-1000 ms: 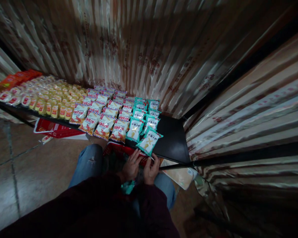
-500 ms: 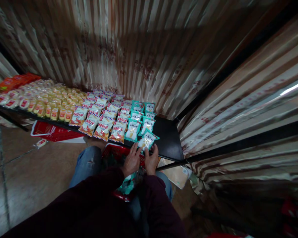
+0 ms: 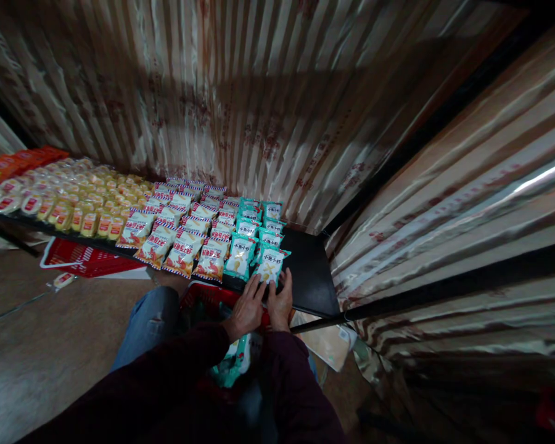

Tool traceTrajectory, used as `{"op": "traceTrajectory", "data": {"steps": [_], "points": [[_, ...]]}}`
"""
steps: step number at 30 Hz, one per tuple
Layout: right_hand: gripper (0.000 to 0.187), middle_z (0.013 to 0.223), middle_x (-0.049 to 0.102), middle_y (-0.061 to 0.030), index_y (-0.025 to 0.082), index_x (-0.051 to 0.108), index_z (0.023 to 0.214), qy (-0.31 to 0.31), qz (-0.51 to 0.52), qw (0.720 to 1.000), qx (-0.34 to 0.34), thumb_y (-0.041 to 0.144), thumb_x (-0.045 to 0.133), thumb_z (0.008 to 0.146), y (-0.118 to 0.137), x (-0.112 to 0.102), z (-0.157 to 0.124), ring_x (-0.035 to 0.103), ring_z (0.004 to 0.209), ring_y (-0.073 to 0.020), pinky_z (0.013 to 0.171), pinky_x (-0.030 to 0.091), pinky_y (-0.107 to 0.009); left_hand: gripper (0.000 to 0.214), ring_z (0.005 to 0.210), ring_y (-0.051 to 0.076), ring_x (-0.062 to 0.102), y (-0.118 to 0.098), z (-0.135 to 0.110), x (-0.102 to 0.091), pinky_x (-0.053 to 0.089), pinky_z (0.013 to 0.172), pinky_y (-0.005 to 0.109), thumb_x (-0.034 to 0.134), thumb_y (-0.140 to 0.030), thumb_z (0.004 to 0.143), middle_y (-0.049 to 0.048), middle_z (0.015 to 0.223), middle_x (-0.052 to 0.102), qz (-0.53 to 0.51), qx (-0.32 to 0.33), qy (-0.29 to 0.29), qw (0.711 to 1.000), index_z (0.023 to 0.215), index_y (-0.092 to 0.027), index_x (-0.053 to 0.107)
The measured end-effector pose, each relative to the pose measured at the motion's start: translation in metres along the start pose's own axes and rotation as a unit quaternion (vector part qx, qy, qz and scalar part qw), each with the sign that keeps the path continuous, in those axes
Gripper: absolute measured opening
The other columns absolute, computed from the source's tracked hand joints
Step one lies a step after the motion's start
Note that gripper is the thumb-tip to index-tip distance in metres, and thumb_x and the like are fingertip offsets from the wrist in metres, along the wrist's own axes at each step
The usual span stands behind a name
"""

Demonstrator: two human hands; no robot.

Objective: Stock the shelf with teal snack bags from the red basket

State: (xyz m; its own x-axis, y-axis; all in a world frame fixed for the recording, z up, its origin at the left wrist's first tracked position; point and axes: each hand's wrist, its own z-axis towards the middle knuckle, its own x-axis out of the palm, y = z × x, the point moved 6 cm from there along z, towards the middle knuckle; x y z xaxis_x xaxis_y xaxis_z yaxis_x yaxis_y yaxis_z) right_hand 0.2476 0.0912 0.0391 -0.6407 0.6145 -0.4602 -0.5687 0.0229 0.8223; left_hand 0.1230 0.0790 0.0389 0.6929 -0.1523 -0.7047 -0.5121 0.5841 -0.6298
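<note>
At the front of the right-hand row, a white and teal snack bag (image 3: 269, 266) leans back against the bags behind it. My left hand (image 3: 248, 309) grips its lower left edge, fingers extended along it. My right hand (image 3: 280, 302) holds the lower right corner, thumb on the front and fingers at the side. More teal bags (image 3: 239, 256) stand in the neighbouring row. Beneath my hands, between my knees, a red basket (image 3: 219, 295) contains further teal bags (image 3: 238, 361), partly hidden by my forearms.
The black shelf (image 3: 309, 271) carries several rows of red and white snack bags (image 3: 182, 253), small yellow packs (image 3: 90, 223) and orange packages (image 3: 23, 161). Another red basket (image 3: 90, 262) is under it. A wrapped pack (image 3: 63, 281) lies on the floor. Shelf posts and striped curtains (image 3: 277, 111) enclose the back and right.
The held bag has gone from tilted at the shelf's front edge to more upright against its row. Both hands have stayed on it. The camera view has shifted slightly.
</note>
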Motion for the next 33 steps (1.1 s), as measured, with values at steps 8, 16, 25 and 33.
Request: {"op": "traceTrajectory", "data": {"steps": [8,16,25,33], "points": [[0.055,0.132,0.056,-0.0164,0.014,0.047,0.136,0.024,-0.050,0.996,-0.073,0.043,0.042,0.090,-0.004,0.009,0.004,0.051,0.120,-0.0253,0.103,0.040,-0.045,0.061,0.147,0.031,0.014,0.001,0.010,-0.005,0.031,0.115,0.055,0.041,-0.006,0.079,0.0191,0.156,0.022,0.019,-0.010,-0.030,0.999,0.141,-0.009,0.039],[0.066,0.134,0.053,-0.0197,0.011,0.041,0.141,0.024,-0.060,0.998,-0.026,0.050,0.043,0.088,-0.009,0.013,-0.002,0.050,0.121,-0.0287,0.100,0.041,-0.046,0.060,0.147,0.031,0.012,0.003,0.014,-0.006,0.028,0.117,0.053,0.041,-0.007,0.080,0.0206,0.156,0.021,0.032,0.000,-0.032,0.999,0.140,-0.005,0.038],[0.068,0.139,0.046,-0.0222,0.011,0.034,0.142,-0.039,-0.057,0.997,-0.027,0.052,0.042,0.089,0.003,-0.001,-0.022,0.042,0.130,-0.0309,0.105,0.035,-0.051,0.061,0.148,0.030,0.005,0.002,0.011,-0.011,0.027,0.117,0.054,0.040,-0.008,0.082,0.0169,0.159,0.013,0.020,-0.005,-0.045,0.999,0.143,-0.008,0.033],[0.046,0.130,0.050,-0.0196,0.014,0.044,0.131,-0.079,-0.048,0.995,-0.031,0.039,0.037,0.093,0.011,-0.002,-0.096,0.043,0.128,-0.0280,0.104,0.036,-0.051,0.049,0.140,0.026,0.032,0.013,-0.042,-0.006,0.034,0.113,0.052,0.036,-0.013,0.087,0.0144,0.148,0.039,-0.016,0.027,-0.007,0.999,0.134,-0.014,0.046]]}}
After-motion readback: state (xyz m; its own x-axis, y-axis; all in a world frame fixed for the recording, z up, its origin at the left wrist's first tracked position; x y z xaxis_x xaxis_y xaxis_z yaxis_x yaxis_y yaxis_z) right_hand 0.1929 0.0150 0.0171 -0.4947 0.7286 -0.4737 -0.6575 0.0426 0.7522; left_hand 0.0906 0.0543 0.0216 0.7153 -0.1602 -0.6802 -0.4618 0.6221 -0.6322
